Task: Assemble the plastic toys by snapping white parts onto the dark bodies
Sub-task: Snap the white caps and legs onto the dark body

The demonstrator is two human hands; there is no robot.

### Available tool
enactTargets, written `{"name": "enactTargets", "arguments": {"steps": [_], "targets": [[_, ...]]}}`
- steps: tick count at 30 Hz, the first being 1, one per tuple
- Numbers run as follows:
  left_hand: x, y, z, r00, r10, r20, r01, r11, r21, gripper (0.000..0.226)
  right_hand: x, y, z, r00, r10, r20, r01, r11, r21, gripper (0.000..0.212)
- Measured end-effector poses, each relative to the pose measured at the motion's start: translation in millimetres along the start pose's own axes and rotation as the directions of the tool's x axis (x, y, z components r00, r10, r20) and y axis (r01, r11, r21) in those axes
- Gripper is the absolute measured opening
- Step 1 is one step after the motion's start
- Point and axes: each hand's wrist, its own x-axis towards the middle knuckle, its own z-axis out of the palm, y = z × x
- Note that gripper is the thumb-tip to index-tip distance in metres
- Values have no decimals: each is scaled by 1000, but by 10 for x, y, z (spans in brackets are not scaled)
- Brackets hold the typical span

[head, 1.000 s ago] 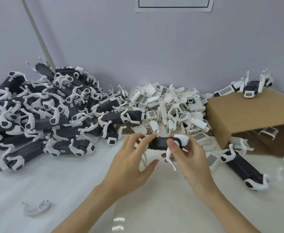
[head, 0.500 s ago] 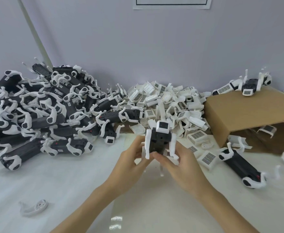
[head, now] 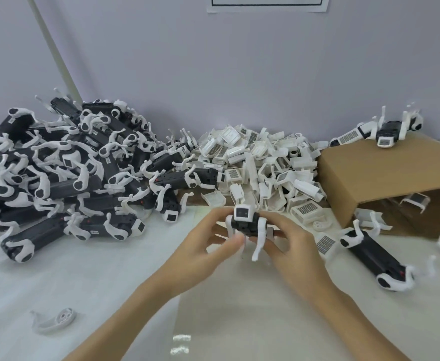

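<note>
Turned from lying crosswise to end-on, the dark body (head: 247, 226) now shows its white face part seated, held above the worktop (head: 109, 295) between the left hand (head: 200, 252) and right hand (head: 289, 246), fingers pinching it.

- Wall (head: 239, 74): plain pale lavender, fills upper frame.
- Paper sheet (head: 267, 3): white, black-bordered, top centre on wall.
- Slanted pale strip (head: 54, 48): upper left.
- Tabletop (head: 83, 282): white, lower frame.

Matt dark plastic toy body (head: 247, 226) with smooth white plastic legs (head: 260, 239); matt brown cardboard box (head: 385, 175).
</note>
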Motion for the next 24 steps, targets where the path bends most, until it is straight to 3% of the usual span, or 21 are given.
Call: {"name": "enactTargets", "arguments": {"steps": [4,9,12,14,16,19,21,24], "targets": [[33,-28,117,979,-64,-192,36,989,-145,34,-9,-39,8,988,-151,36,154,983,-103,61],[70,-83,-37,986,-102,-134,64,963,-261,44,8,-50,-7,980,-200,-26,189,956,-226,48],[66,-66,-25,979,-149,-136,122,974,-190,58,26,-67,-44,961,-276,-17,251,896,-366,48],[67,-88,11,977,-134,-167,113,985,-130,56,21,-86,-36,957,-292,8,274,889,-367,50],[66,-97,7,974,-114,-194,88,987,-137,45,16,-95,-28,985,-170,44,175,955,-239,57],[44,-127,-85,989,-77,-123,54,982,-178,57,41,-71,-78,960,133,248,-140,990,11,74],[38,-171,-171,998,-32,-59,27,996,-86,67,54,-30,-131,922,195,334,-223,974,48,77],[53,-283,-295,997,74,-15,-65,941,332,77,65,1,-174,952,132,277,-122,991,-53,83]]}}
